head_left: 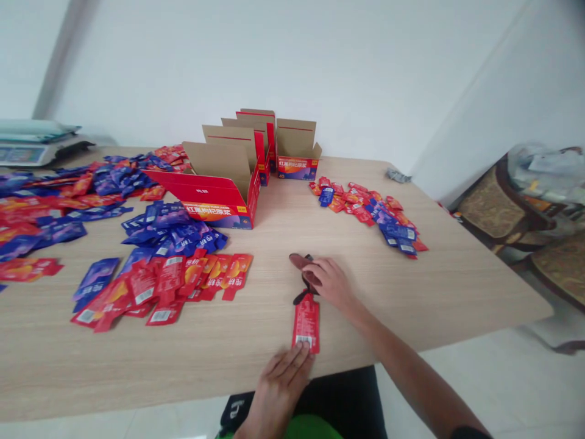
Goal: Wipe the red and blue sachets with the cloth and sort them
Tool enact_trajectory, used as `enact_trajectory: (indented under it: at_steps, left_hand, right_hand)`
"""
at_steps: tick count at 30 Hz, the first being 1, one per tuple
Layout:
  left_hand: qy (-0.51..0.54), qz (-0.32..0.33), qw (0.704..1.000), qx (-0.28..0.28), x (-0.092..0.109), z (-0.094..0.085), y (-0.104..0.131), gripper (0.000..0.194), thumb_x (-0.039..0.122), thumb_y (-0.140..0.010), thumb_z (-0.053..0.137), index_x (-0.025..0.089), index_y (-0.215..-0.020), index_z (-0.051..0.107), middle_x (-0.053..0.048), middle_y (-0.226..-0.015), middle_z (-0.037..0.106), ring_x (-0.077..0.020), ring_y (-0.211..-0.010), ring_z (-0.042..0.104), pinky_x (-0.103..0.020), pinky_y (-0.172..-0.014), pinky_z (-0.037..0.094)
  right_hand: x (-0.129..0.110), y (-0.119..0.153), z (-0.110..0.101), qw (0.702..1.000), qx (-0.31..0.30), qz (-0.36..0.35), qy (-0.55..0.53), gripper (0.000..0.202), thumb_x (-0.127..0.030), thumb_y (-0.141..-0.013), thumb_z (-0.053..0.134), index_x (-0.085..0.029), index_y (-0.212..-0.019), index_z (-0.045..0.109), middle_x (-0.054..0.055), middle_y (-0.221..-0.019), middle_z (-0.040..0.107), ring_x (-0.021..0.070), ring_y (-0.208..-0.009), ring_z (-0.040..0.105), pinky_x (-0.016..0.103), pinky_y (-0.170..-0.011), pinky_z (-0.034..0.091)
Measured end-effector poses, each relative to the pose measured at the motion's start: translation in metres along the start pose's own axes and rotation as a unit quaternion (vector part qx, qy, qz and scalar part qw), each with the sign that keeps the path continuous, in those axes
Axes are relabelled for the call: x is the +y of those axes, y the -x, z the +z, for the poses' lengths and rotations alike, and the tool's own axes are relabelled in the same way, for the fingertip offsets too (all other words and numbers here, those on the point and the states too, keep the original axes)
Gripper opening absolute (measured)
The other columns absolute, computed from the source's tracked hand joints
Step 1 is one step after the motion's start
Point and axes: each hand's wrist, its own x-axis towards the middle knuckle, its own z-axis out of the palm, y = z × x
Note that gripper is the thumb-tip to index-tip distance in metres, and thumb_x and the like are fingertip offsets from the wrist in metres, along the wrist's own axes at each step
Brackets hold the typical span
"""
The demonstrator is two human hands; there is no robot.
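Close to the table's front edge lies a red sachet (pixel 306 323) with a barcode panel, its narrow end pointing away from me. My left hand (pixel 286 378) is open, with its outstretched fingers resting flat on the sachet's near end. My right hand (pixel 329 281) is closed on a pair of dark sunglasses (pixel 298 261) with brown lenses, just beyond the sachet. One dark end of the sunglasses reaches the sachet's narrow tip. Fingers cover part of the frame. Red sachets (pixel 176 277) lie in an overlapping pile to the left, beside blue sachets (pixel 178 235).
Open red cartons (pixel 219 204) stand at the back middle; a smaller-looking carton (pixel 298 167) is beside them. More mixed sachets (pixel 114 177) cover the far left, near a scale (pixel 39 149). Another scattered group (pixel 370 210) lies right. Chairs (pixel 498 201) stand past the table's right edge.
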Motion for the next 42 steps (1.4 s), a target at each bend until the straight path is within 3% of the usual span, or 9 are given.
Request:
enact_trajectory:
  at_steps: [4, 9, 13, 21, 26, 29, 33, 37, 42]
  left_hand:
    - [0.013, -0.003, 1.000, -0.021, 0.003, 0.001, 0.001, 0.035, 0.022, -0.110, 0.048, 0.020, -0.141, 0.062, -0.004, -0.141, 0.069, -0.0183, -0.129, 0.066, -0.032, -0.108, 0.050]
    - [0.077, -0.064, 0.994, -0.035, 0.010, 0.008, 0.010, 0.025, 0.026, -0.108, 0.054, 0.023, -0.125, 0.072, -0.004, -0.115, 0.080, -0.0204, -0.107, 0.075, -0.036, -0.104, 0.053]
    - [0.073, -0.048, 0.995, -0.039, 0.009, 0.006, 0.010, 0.034, 0.022, -0.109, 0.049, 0.022, -0.139, 0.065, -0.005, -0.132, 0.074, -0.0201, -0.120, 0.071, -0.035, -0.107, 0.051]
    - [0.051, -0.027, 0.996, -0.064, 0.006, -0.007, 0.000, 0.038, 0.020, -0.109, 0.049, 0.019, -0.145, 0.059, -0.007, -0.145, 0.066, -0.0185, -0.134, 0.062, -0.035, -0.110, 0.051]
    - [0.059, -0.037, 0.996, -0.059, 0.008, -0.006, 0.002, 0.038, 0.020, -0.109, 0.049, 0.021, -0.146, 0.059, -0.008, -0.145, 0.066, -0.0195, -0.136, 0.061, -0.036, -0.112, 0.048]
    - [0.071, -0.047, 0.995, -0.060, 0.010, -0.002, 0.003, 0.037, 0.022, -0.108, 0.053, 0.021, -0.144, 0.061, -0.008, -0.140, 0.069, -0.0204, -0.131, 0.064, -0.037, -0.113, 0.047]
    - [0.117, -0.075, 0.989, -0.057, 0.012, 0.002, 0.006, 0.021, 0.021, -0.106, 0.058, 0.023, -0.120, 0.073, -0.004, -0.114, 0.079, -0.0202, -0.110, 0.073, -0.039, -0.109, 0.050]
    - [0.116, -0.082, 0.988, -0.061, 0.013, 0.001, 0.006, 0.029, 0.020, -0.107, 0.053, 0.022, -0.133, 0.069, -0.006, -0.124, 0.077, -0.0211, -0.115, 0.072, -0.040, -0.111, 0.048]
    - [0.085, -0.045, 0.994, -0.055, 0.010, -0.002, 0.004, 0.039, 0.020, -0.111, 0.045, 0.020, -0.148, 0.057, -0.006, -0.147, 0.064, -0.0198, -0.135, 0.061, -0.036, -0.114, 0.045]
  right_hand:
    - [-0.034, 0.018, -0.018, 0.994, 0.079, 0.028, -0.071, 0.026, -0.021, -0.097, 0.067, -0.027, -0.122, 0.065, 0.010, -0.119, 0.065, 0.0255, -0.114, 0.062, 0.043, -0.099, 0.056]
    - [-0.078, 0.061, -0.009, 0.985, -0.074, -0.093, -0.122, 0.025, -0.020, -0.094, 0.069, -0.027, -0.117, 0.067, 0.005, -0.110, 0.069, 0.0231, -0.110, 0.062, 0.039, -0.100, 0.056]
    - [-0.062, 0.062, 0.008, 0.988, -0.092, -0.072, -0.102, 0.017, -0.023, -0.095, 0.071, -0.027, -0.111, 0.068, 0.004, -0.109, 0.068, 0.0228, -0.110, 0.061, 0.042, -0.103, 0.055]
    - [0.006, 0.003, 0.006, 1.000, -0.026, -0.005, -0.017, 0.023, -0.016, -0.094, 0.070, -0.027, -0.114, 0.070, 0.007, -0.110, 0.069, 0.0255, -0.106, 0.063, 0.043, -0.095, 0.056]
    - [-0.021, 0.014, -0.027, 0.991, 0.103, 0.059, -0.063, 0.025, -0.021, -0.097, 0.067, -0.029, -0.121, 0.068, 0.009, -0.119, 0.065, 0.0260, -0.113, 0.063, 0.044, -0.098, 0.055]
    - [-0.057, 0.044, -0.035, 0.992, 0.032, 0.014, -0.124, 0.030, -0.021, -0.095, 0.070, -0.031, -0.124, 0.067, 0.007, -0.122, 0.066, 0.0247, -0.115, 0.063, 0.042, -0.099, 0.056]
    - [-0.079, 0.086, -0.020, 0.983, -0.112, -0.059, -0.133, 0.027, -0.018, -0.096, 0.067, -0.029, -0.121, 0.067, 0.005, -0.114, 0.068, 0.0234, -0.113, 0.062, 0.043, -0.102, 0.056]
    - [-0.065, 0.090, -0.004, 0.987, -0.113, -0.046, -0.109, 0.023, -0.021, -0.097, 0.066, -0.029, -0.118, 0.068, 0.005, -0.112, 0.068, 0.0241, -0.113, 0.061, 0.045, -0.102, 0.056]
    - [-0.035, 0.054, 0.007, 0.991, -0.111, -0.028, -0.073, 0.026, -0.021, -0.094, 0.072, -0.027, -0.120, 0.067, 0.006, -0.115, 0.068, 0.0253, -0.113, 0.059, 0.045, -0.103, 0.054]
